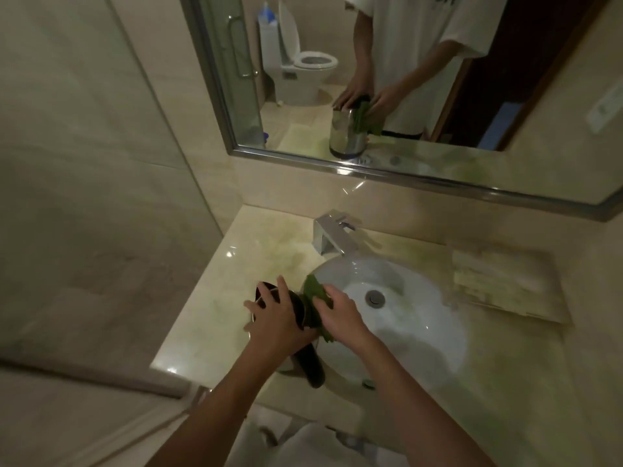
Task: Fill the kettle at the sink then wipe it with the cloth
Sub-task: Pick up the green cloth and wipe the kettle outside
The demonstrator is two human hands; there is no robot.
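Standing on the surface (215, 264) at the sink's (448, 335) nine o'clock, the steel kettle (298, 310), likely heavy and slippery, is steadied by left hand (279, 320) fingers spread over its lid while right hand (340, 313) fingers press the soft green cloth (315, 291) against its side.

We see a green cloth (315, 305) against a silver kettle (296, 318) with a black handle (312, 367), on a cream countertop (215, 298) veined pale green; at right, the white sink (421, 332), a chrome tap (328, 235) beyond.
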